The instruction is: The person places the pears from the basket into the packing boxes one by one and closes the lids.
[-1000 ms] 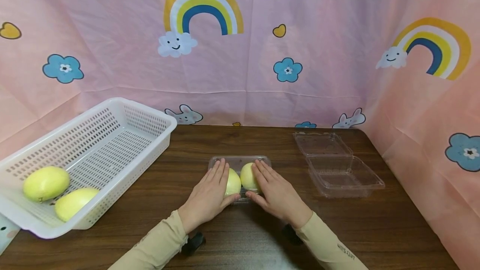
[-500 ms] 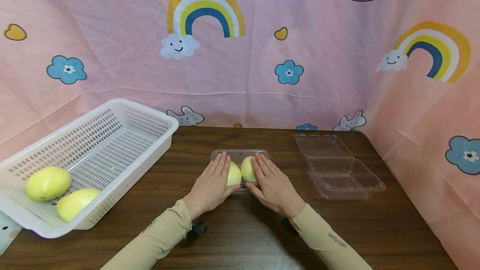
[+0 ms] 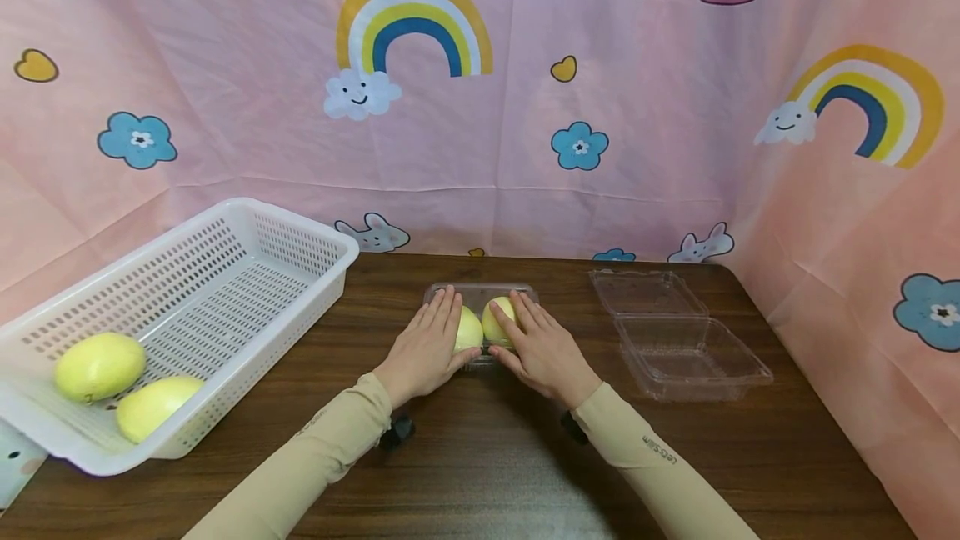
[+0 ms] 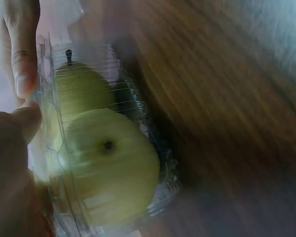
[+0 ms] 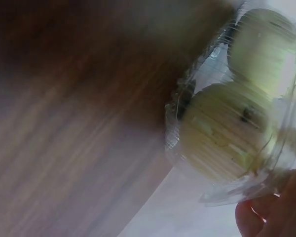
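Filled box [image 3: 480, 288] on table [image 3: 487, 473], pair of fruits [image 3: 469, 330] inside, set side by side. Left hand [image 3: 423, 348] at box's left side, right hand [image 3: 546, 348] at its right. Left of box, basket [image 3: 232, 307], two more fruits [image 3: 100, 367] in near end. Right of box, open container [image 3: 690, 352], lid [image 3: 651, 294] behind its base. Behind box, past table's edge, cloth [image 3: 517, 157].

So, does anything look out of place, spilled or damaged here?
Only the white basket: it sits slanted, its near end seemingly jutting past the left edge of the table. I see no spill or damage, though blur could hide small marks on the boxed fruits.
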A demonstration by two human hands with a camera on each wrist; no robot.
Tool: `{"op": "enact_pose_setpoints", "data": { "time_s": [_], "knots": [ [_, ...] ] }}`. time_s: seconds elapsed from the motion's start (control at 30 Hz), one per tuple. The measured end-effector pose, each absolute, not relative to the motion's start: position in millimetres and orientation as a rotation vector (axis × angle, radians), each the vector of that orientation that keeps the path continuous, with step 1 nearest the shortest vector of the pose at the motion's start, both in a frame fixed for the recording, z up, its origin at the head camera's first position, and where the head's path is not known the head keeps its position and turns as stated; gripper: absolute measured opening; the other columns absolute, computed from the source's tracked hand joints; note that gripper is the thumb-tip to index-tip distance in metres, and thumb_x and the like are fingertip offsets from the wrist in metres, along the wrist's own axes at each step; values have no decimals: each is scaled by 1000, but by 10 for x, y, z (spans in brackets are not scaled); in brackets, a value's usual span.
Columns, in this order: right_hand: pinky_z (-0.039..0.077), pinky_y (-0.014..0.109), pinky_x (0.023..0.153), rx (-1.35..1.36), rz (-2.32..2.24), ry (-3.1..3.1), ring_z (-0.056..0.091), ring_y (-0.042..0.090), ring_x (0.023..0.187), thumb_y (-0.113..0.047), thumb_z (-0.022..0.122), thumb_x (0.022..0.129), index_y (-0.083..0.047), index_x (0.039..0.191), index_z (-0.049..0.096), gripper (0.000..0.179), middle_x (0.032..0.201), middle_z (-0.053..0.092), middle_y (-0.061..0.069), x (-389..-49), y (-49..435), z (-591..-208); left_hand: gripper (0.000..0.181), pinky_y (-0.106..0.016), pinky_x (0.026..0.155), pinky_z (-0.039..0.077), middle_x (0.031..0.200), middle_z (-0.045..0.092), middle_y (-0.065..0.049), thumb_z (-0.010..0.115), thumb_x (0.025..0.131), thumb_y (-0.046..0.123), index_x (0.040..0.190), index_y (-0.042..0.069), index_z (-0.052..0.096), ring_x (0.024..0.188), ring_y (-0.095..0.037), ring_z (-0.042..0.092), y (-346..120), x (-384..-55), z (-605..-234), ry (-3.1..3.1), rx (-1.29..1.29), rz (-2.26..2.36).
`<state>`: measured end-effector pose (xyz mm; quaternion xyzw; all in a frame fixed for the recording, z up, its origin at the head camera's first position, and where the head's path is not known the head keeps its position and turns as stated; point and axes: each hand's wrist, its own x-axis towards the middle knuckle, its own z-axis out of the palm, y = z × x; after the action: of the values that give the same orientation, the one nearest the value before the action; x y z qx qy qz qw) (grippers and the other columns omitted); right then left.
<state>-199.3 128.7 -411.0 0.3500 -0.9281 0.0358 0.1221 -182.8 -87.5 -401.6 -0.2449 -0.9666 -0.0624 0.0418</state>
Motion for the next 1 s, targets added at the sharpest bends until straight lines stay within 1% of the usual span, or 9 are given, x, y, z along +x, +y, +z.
{"op": "enact_pose_setpoints", "data": {
  "time_s": [0.17, 0.37, 0.5, 0.6, 0.73, 0.83, 1.0],
  "knots": [
    [28, 44, 110, 1019, 69, -2727, 27, 36, 139, -45, 44, 101, -11, 151, 34, 61, 151, 28, 25, -2123, 1257, -4117, 81, -49, 113, 17, 153, 17, -29, 44, 100, 49, 146, -13, 22, 143, -38, 13, -893, -1946, -4031, -2973, -698, -205],
    [25, 43, 112, 988, 21, -2792, 24, 34, 141, -47, 40, 102, -12, 152, 29, 63, 153, 25, 24, -2260, 1203, -4096, 80, -51, 113, 17, 153, 17, -29, 49, 99, 46, 146, -12, 23, 143, -38, 14, -917, -1983, -4012, -2985, -651, -282],
    [24, 42, 112, 966, -11, -2825, 22, 33, 142, -49, 37, 102, -13, 153, 26, 64, 154, 23, 23, -2355, 1171, -4081, 79, -52, 112, 18, 153, 18, -28, 51, 98, 46, 146, -11, 25, 142, -38, 16, -939, -1936, -4001, -2972, -651, -289],
    [24, 44, 112, 963, -7, -2830, 21, 34, 142, -50, 36, 102, -13, 154, 26, 64, 154, 22, 23, -2425, 1151, -4075, 79, -52, 112, 19, 153, 19, -28, 51, 98, 47, 147, -10, 27, 142, -38, 17, -958, -1868, -3989, -2969, -661, -270],
    [24, 45, 112, 952, -25, -2857, 19, 33, 142, -50, 33, 102, -13, 154, 23, 64, 155, 20, 23, -2505, 1137, -4066, 77, -53, 111, 21, 152, 22, -30, 52, 98, 46, 145, -11, 30, 141, -40, 19, -974, -1762, -3969, -2950, -695, -256],
    [23, 45, 112, 942, -55, -2880, 18, 32, 143, -51, 31, 103, -14, 155, 21, 65, 156, 19, 21, -2551, 1133, -4047, 75, -52, 110, 24, 149, 26, -31, 54, 97, 45, 143, -11, 34, 139, -42, 23, -979, -1690, -3954, -2924, -715, -259],
    [24, 46, 112, 945, -56, -2896, 18, 33, 143, -50, 32, 103, -14, 155, 20, 65, 156, 19, 22, -2616, 1129, -4024, 74, -52, 107, 30, 146, 32, -32, 57, 96, 44, 141, -12, 38, 135, -44, 31, -993, -1590, -3931, -2893, -734, -251]
  ]
}}
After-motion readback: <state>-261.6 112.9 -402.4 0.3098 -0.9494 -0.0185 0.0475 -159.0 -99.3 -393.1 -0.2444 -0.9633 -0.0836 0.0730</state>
